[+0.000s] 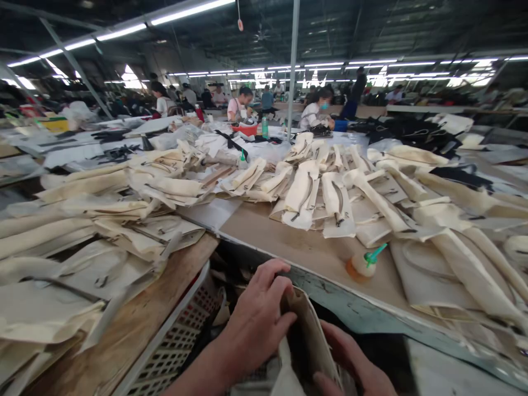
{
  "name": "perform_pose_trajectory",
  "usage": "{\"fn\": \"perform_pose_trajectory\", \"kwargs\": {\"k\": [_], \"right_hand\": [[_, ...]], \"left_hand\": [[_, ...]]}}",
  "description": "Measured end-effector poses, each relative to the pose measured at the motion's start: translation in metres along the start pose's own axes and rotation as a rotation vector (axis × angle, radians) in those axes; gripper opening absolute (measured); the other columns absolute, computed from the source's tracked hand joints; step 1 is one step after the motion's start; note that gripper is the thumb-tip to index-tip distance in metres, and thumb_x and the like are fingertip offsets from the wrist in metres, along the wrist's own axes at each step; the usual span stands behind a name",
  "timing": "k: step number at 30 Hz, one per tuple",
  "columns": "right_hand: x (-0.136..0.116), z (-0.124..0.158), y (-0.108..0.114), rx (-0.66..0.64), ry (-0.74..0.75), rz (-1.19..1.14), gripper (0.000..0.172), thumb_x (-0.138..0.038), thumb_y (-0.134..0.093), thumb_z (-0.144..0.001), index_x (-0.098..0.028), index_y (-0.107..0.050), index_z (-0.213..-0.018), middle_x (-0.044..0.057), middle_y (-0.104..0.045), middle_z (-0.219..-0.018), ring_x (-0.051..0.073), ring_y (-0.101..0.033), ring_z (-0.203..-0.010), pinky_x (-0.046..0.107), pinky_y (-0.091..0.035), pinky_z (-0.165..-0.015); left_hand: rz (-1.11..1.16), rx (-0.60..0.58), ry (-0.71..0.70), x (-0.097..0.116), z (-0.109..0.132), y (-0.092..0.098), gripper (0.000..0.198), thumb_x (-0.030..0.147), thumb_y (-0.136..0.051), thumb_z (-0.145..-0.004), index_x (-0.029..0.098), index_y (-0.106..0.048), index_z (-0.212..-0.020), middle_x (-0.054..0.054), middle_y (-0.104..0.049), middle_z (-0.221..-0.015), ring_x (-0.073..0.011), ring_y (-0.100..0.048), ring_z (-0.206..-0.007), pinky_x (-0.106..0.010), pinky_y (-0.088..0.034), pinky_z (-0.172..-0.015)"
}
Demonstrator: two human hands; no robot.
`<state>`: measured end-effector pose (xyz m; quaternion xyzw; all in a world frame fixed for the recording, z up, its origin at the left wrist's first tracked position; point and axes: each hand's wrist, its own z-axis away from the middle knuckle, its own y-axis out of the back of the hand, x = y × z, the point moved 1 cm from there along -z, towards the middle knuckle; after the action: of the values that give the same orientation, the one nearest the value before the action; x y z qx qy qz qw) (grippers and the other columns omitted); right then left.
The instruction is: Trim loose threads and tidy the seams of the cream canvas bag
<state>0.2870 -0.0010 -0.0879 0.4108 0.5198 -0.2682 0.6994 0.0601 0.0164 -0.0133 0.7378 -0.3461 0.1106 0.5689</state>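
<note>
A cream fabric piece [315, 330] stands up in front of me, folded or pouch-like, with a darker inner side showing. My left hand [264, 316] is closed on its upper left edge, thumb against the near side and fingers bent over the top. Lower down on the right, my right hand [350, 357] grips the other side, its fingers behind the fabric and its thumb at the inner face. The lower part of the piece runs out of the frame. Beyond my hands, a small squeeze bottle [366, 264] with a green nozzle sits on the brown worktable [256, 231].
Cream fabric pieces with dark strips [303, 192] cover much of the table. More lie on the wooden table [177, 275] at left. A white plastic basket [173, 330] stands below between the tables. A metal post [293, 71] rises mid-table; other people [239, 104] sit beyond.
</note>
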Motion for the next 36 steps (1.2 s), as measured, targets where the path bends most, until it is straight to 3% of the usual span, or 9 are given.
{"fn": "perform_pose_trajectory", "kwargs": {"k": [3, 8, 17, 22, 28, 31, 36], "right_hand": [[-0.006, 0.000, 0.018, -0.050, 0.031, -0.063, 0.056, -0.035, -0.065, -0.090, -0.025, -0.046, -0.142, 0.008, -0.054, -0.141, 0.027, -0.053, -0.127, 0.034, -0.044, -0.108], [-0.008, 0.003, 0.032, -0.036, 0.065, -0.108, 0.055, -0.029, -0.067, -0.090, -0.028, -0.049, -0.142, 0.006, -0.054, -0.141, 0.027, -0.054, -0.125, 0.032, -0.044, -0.106], [-0.007, 0.004, 0.040, 0.028, 0.122, -0.068, 0.052, -0.026, -0.067, -0.089, -0.030, -0.054, -0.139, 0.005, -0.057, -0.138, 0.027, -0.058, -0.121, 0.030, -0.047, -0.102], [-0.012, 0.008, 0.043, 0.046, 0.125, -0.044, 0.052, -0.023, -0.065, -0.089, -0.027, -0.053, -0.140, 0.006, -0.058, -0.137, 0.028, -0.058, -0.121, 0.033, -0.047, -0.103], [-0.022, 0.012, 0.044, 0.051, 0.116, -0.047, 0.047, -0.025, -0.065, -0.091, -0.027, -0.055, -0.137, 0.006, -0.062, -0.131, 0.027, -0.062, -0.114, 0.037, -0.050, -0.100], [-0.024, 0.004, 0.044, 0.044, 0.076, -0.169, 0.046, -0.030, -0.069, -0.090, -0.025, -0.056, -0.134, 0.008, -0.062, -0.132, 0.027, -0.062, -0.115, 0.039, -0.051, -0.100], [-0.028, -0.027, 0.041, -0.088, -0.015, -0.416, 0.042, -0.040, -0.079, -0.082, -0.019, -0.065, -0.116, 0.010, -0.067, -0.121, 0.027, -0.064, -0.111, 0.041, -0.050, -0.101]], "left_hand": [[0.016, -0.090, -0.069, 0.001, -0.023, -0.004, 0.026, 0.005, -0.069, -0.076, 0.021, -0.053, -0.088, -0.007, -0.053, -0.131, -0.0246, -0.045, -0.128, -0.040, -0.040, -0.109], [-0.004, -0.217, -0.082, 0.006, -0.047, -0.019, 0.021, 0.003, -0.065, -0.080, 0.020, -0.052, -0.084, 0.000, -0.064, -0.110, -0.0189, -0.061, -0.103, -0.031, -0.048, -0.089], [-0.060, -0.218, -0.115, 0.012, -0.054, -0.029, 0.015, 0.005, -0.058, -0.084, 0.019, -0.054, -0.082, -0.001, -0.067, -0.102, -0.0176, -0.064, -0.093, -0.026, -0.048, -0.080], [-0.103, -0.178, -0.235, 0.011, -0.054, -0.031, 0.014, 0.010, -0.051, -0.089, 0.018, -0.056, -0.078, -0.004, -0.068, -0.092, -0.0176, -0.063, -0.084, -0.028, -0.049, -0.076], [-0.023, -0.154, -0.421, 0.008, -0.046, -0.012, 0.015, 0.004, -0.053, -0.078, 0.018, -0.054, -0.073, -0.005, -0.070, -0.096, -0.0165, -0.063, -0.085, -0.027, -0.049, -0.075], [-0.022, -0.153, -0.424, 0.009, -0.031, 0.008, 0.016, 0.003, -0.053, -0.077, 0.018, -0.054, -0.073, -0.004, -0.071, -0.095, -0.0158, -0.064, -0.084, -0.025, -0.049, -0.071], [-0.038, -0.172, -0.325, 0.009, 0.000, 0.027, 0.019, 0.001, -0.052, -0.079, 0.019, -0.057, -0.077, -0.004, -0.071, -0.103, -0.0149, -0.064, -0.089, -0.026, -0.052, -0.076]]}}
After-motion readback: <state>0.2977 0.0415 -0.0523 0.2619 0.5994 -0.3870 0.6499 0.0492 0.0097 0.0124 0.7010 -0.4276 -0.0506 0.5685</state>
